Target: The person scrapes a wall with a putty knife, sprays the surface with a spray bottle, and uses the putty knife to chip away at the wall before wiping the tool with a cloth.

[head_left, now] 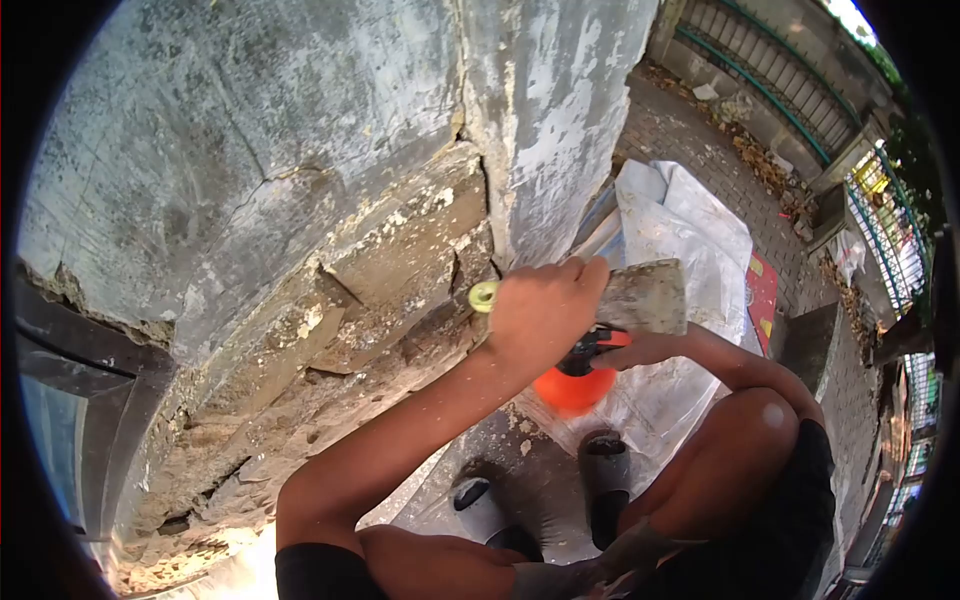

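My left hand (545,312) is wrapped round the handle of a scraper, whose pale green handle end (483,296) sticks out on the left. The scraper's wide, dirty blade (648,296) points to the right. Just below it, my right hand (640,350) is closed at the black top of an orange bottle (573,391). Part of the bottle's top is hidden behind my left hand. Beside my left hand stands the corner of a wall (390,250) with chipped plaster and exposed, crumbling blocks.
A crumpled whitish sheet (690,230) lies on the ground beyond the bottle. My feet in dark sandals are below. A red board (762,295) is at the sheet's right edge. Farther back are brick paving (690,130), dry leaves and a green-railed fence. A dark window frame (120,390) is at left.
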`<state>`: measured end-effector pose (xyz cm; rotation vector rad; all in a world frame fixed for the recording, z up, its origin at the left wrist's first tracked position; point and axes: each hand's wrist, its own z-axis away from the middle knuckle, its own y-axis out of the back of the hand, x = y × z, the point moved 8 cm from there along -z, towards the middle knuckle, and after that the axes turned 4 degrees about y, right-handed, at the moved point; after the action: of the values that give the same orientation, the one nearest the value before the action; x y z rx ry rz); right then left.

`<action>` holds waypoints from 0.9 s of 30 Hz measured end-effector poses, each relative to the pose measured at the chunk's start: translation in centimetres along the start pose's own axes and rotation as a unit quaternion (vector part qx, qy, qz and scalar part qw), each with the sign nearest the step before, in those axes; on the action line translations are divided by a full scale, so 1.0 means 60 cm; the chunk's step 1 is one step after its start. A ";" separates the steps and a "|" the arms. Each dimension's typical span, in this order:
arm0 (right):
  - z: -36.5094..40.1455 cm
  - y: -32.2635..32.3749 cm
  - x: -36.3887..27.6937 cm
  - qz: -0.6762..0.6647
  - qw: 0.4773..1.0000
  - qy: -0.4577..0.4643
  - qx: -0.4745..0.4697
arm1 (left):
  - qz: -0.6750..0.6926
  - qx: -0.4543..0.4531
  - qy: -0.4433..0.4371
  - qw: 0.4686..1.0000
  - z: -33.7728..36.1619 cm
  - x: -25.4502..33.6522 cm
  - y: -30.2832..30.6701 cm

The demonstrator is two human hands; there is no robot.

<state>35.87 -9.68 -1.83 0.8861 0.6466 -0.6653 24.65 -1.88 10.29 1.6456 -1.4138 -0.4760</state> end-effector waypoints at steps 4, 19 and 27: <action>0.035 0.012 -0.064 0.313 0.921 0.224 0.062 | 0.005 -0.003 -0.033 0.999 0.006 0.052 0.012; 0.028 -0.020 -0.004 0.228 0.963 0.136 -0.037 | -0.037 -0.013 -0.048 0.998 0.013 0.066 0.022; 0.028 -0.033 0.025 0.086 0.983 0.159 -0.033 | -0.049 -0.014 -0.089 0.995 0.013 0.082 0.034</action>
<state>35.69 -12.39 -3.06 0.9828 0.8601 -0.3464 24.21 -6.62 12.78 1.6882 -1.4528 -0.7106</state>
